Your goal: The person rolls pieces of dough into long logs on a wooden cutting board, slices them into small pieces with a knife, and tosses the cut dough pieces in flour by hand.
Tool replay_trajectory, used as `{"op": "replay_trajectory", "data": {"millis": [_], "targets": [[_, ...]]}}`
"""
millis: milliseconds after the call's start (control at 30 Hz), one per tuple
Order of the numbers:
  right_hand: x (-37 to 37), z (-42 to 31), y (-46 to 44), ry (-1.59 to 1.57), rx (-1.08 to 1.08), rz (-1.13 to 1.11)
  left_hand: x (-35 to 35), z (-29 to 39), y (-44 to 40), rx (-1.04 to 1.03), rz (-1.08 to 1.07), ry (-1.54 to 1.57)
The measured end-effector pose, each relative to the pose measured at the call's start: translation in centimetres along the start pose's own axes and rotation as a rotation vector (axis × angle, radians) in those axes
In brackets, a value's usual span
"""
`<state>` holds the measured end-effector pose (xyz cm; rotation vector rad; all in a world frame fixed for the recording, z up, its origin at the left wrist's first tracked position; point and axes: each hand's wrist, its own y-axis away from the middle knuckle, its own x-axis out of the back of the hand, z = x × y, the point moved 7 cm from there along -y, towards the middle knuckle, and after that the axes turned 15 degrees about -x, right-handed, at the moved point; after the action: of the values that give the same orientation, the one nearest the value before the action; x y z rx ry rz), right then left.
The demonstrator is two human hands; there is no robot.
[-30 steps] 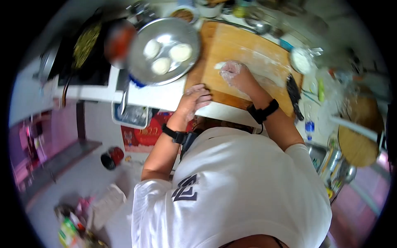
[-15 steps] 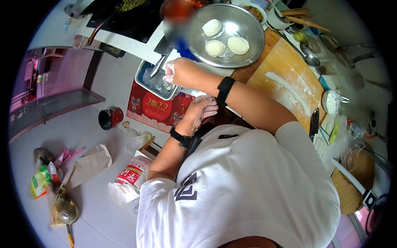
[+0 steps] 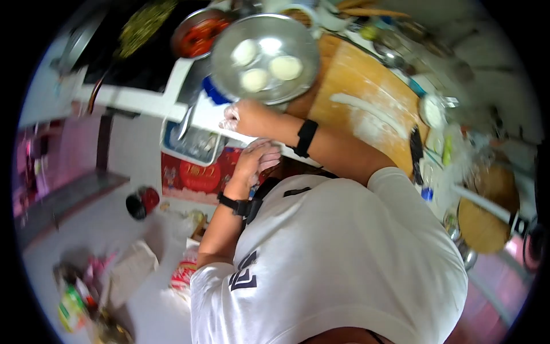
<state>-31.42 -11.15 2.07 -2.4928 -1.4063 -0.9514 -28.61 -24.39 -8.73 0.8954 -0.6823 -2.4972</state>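
My right hand (image 3: 246,118) reaches across the front at the counter's edge, fingers curled and dusted with white flour. Whatever it may hold is hidden. Just below it, my left hand (image 3: 259,160) has its floury fingers stretched out and holds nothing. Left of both hands is a metal-rimmed tub (image 3: 216,150) with a clear plastic bag and a handled utensil (image 3: 185,121). Beyond the right hand, a steel basin (image 3: 222,86) holds three round pieces of dough (image 3: 285,67). A long dough strip (image 3: 369,110) lies on the floured wooden board (image 3: 349,74).
A pot of red food (image 3: 200,35) and a dark cooktop (image 3: 129,69) stand at the back left. A flour bowl (image 3: 431,110) and a black-handled tool (image 3: 416,146) lie right of the board. A red box (image 3: 197,179) sits under the tub; bags (image 3: 134,272) lie lower left.
The view has shifted, so the counter things appear further left. My right hand has moved off the tub's edge to the right, still curled. My left hand stays stretched below it.
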Motion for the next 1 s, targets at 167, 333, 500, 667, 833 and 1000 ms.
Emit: {"op": "replay_trajectory", "data": {"millis": [167,333,500,667,833,1000], "targets": [[10.0,9.9,12.0,0.019,-0.151,0.464,-6.3,-0.8,-2.8,0.058,-0.233,-0.229],[16.5,18.5,22.6,-0.015,-0.491,0.724,-16.0,-1.9,-4.5,-0.002,-0.497,-0.489],[22.1,22.3,24.8,0.401,-0.661,0.846,-26.3,-2.7,-6.7,-0.364,-0.630,-0.963],[23.1,28.1,24.1,0.505,-0.716,0.828,-34.9,-4.3,-9.3,-1.277,-0.701,-1.541],[23.1,30.8,25.0,0.458,-0.756,0.771,-35.4,-8.1,-12.5,-1.092,-0.717,-1.822],[18.4,26.6,29.8,0.472,-0.587,0.726,-32.6,-8.2,-6.7,-1.058,-0.889,-1.822]]}}
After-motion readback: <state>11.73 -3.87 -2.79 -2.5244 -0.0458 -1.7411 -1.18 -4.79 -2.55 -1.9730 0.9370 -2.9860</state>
